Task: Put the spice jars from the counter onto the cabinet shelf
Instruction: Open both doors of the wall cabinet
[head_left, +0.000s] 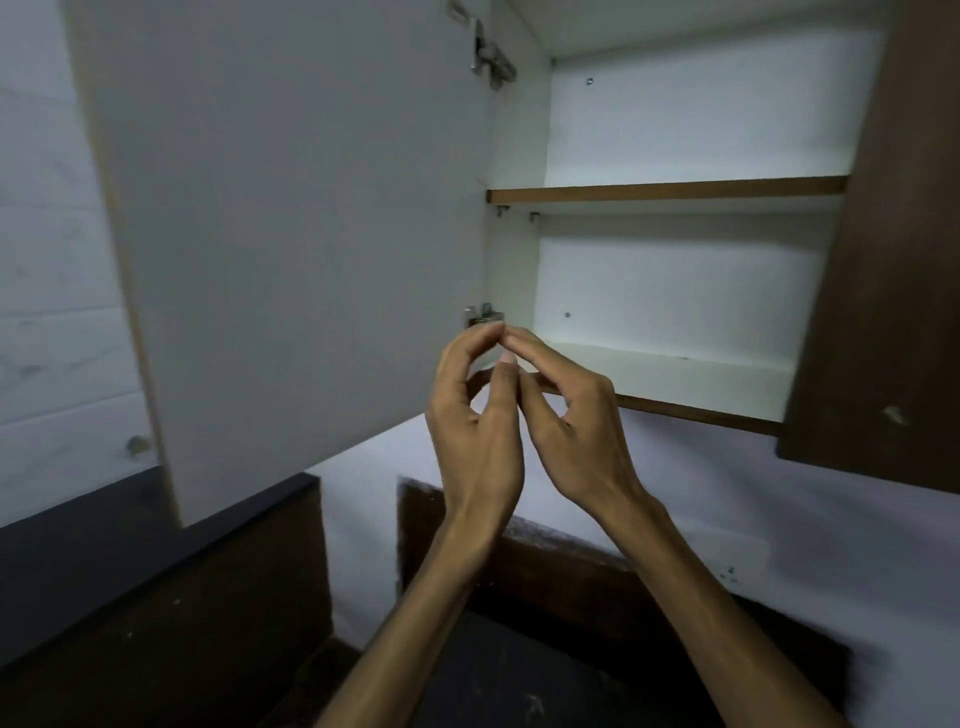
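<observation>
Both arms reach up from the bottom of the head view. Left hand (475, 415) and right hand (576, 415) are bare and hold nothing; their fingertips (493, 330) meet in a soft arch, just in front of the low shelf (675, 374).

No jars show anywhere, so they must be on the counter (104, 525), out of sight. I guess they will be small, hard and smooth, maybe glass, so they could slip or break. Best to hold one round its middle.

Inside, the cabinet is flat, white and bare. Its shelves have brown wood edges, like the top shelf (670, 189). One pale door (291, 234) hangs open on shiny metal hinges (483, 314).
</observation>
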